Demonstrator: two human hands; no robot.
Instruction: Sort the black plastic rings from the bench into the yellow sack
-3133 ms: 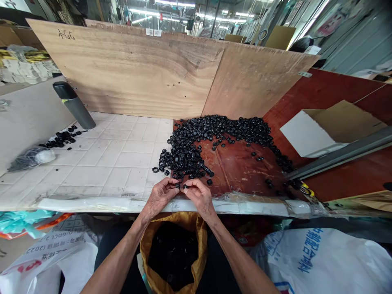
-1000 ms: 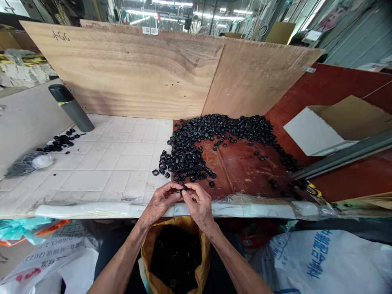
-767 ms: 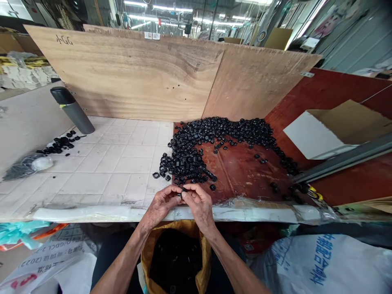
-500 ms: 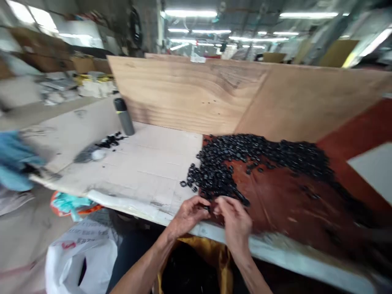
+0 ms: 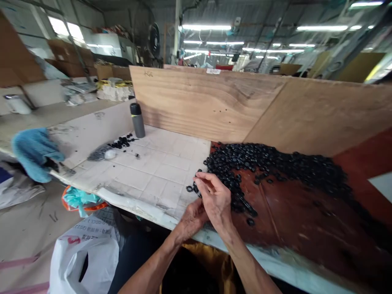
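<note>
My right hand (image 5: 217, 200) is in front of the left one, its thumb and forefinger stretched left towards the white board, tips slightly apart. I make out nothing held between them. Behind it, my left hand (image 5: 190, 222) is closed at the table's front edge; its fingertips are hidden, and so is anything in them. A large heap of small black rings (image 5: 263, 157) lies beyond and right of the hands. One loose ring (image 5: 189, 188) lies on the white board, left of the right fingertips. Another black ring (image 5: 250, 221) rests on the brown surface.
A grey bottle (image 5: 139, 122) stands by the upright wooden board (image 5: 196, 98). Small black pieces (image 5: 122, 141) and a white round thing (image 5: 110, 154) lie on the left. A blue cloth (image 5: 33, 151) hangs over the edge. Below are a white sack (image 5: 85, 253) and yellow-brown fabric (image 5: 211, 261).
My right hand has moved left and up, across the left hand. A small piece now shows on the white board, left of centre. The whole view has shifted.
</note>
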